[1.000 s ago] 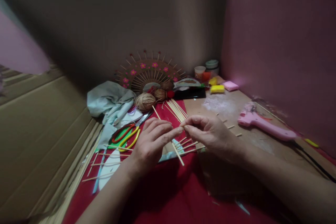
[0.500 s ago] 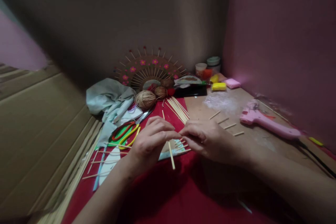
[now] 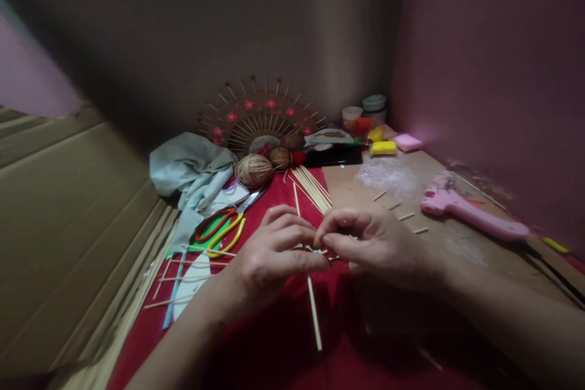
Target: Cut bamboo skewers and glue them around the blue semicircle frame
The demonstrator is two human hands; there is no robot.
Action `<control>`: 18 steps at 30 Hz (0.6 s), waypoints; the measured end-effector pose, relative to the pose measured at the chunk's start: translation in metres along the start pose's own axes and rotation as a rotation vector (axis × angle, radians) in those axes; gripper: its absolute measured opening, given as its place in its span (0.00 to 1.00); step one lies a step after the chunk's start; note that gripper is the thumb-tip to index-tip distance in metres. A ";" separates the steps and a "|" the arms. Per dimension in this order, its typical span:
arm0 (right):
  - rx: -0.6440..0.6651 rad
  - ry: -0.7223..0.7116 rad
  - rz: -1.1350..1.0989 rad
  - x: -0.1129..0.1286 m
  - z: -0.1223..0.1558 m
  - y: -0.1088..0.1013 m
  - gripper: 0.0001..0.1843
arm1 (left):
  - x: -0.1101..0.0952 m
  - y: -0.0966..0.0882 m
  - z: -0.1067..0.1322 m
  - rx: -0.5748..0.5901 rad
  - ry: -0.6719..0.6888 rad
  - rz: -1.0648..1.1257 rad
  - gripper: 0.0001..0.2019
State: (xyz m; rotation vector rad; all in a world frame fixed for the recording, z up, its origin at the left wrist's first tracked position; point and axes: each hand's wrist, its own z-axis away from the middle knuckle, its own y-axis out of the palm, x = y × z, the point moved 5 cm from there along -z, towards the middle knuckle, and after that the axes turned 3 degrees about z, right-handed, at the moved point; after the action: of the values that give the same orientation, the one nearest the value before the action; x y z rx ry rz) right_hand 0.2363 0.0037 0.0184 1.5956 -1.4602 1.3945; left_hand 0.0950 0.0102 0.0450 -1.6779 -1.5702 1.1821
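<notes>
My left hand (image 3: pixel 269 253) and my right hand (image 3: pixel 370 241) meet over the red cloth (image 3: pixel 283 341), fingers pinched together on a thin wooden skewer (image 3: pixel 313 314). The skewer runs from behind my fingers down toward me, almost straight. Under the hands lie short cut stick pieces, mostly hidden. A bundle of long skewers (image 3: pixel 313 187) lies just beyond my fingers.
Scissors with red, yellow and green handles (image 3: pixel 219 228) lie left, twine balls (image 3: pixel 253 169) and a fan-shaped stick craft with pink flowers (image 3: pixel 260 122) behind. A pink glue gun (image 3: pixel 470 216) lies right on the brown board, with short sticks (image 3: pixel 402 213), clay blocks (image 3: pixel 382 147) and cups (image 3: pixel 363 116).
The skewer has swung from slanting to nearly straight toward me and slid lower through my fingers. Both hands stayed pinched together and shifted slightly nearer to me.
</notes>
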 end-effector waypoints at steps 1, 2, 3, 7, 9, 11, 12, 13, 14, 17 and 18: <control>-0.009 0.036 -0.049 -0.002 -0.001 -0.001 0.07 | -0.001 0.000 0.000 0.001 0.004 0.008 0.10; -0.024 0.064 -0.082 -0.004 -0.001 -0.003 0.07 | -0.001 -0.002 0.000 -0.019 0.001 0.018 0.10; -0.035 0.080 -0.104 -0.005 -0.001 -0.004 0.06 | 0.000 -0.006 0.002 -0.058 -0.023 0.024 0.11; 0.023 0.086 -0.090 0.000 0.003 0.005 0.04 | 0.018 -0.029 0.015 -0.340 -0.210 -0.044 0.13; 0.165 0.064 -0.028 0.007 0.009 0.025 0.04 | 0.025 -0.040 0.022 -0.448 -0.261 -0.137 0.15; 0.385 0.007 0.074 0.012 0.019 0.054 0.04 | 0.027 -0.047 0.026 -0.444 -0.258 -0.287 0.15; 0.493 -0.040 0.158 0.012 0.027 0.070 0.03 | 0.028 -0.049 0.026 -0.408 -0.250 -0.372 0.15; 0.607 -0.173 0.242 0.015 0.036 0.086 0.02 | 0.028 -0.050 0.026 -0.360 -0.242 -0.451 0.15; 0.648 -0.220 0.274 0.013 0.045 0.097 0.04 | 0.029 -0.050 0.026 -0.314 -0.234 -0.513 0.15; 0.594 -0.280 0.461 0.001 0.069 0.117 0.06 | 0.032 -0.047 0.025 -0.213 -0.234 -0.584 0.15; 0.563 -0.278 0.498 -0.002 0.077 0.119 0.05 | 0.033 -0.046 0.025 -0.199 -0.241 -0.589 0.15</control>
State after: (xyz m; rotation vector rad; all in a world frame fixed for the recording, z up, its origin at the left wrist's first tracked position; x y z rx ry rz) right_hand 0.1493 -0.0948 -0.0340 1.8985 -1.8239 2.0738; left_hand 0.0480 0.0459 0.0653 -1.0742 -2.1921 0.9571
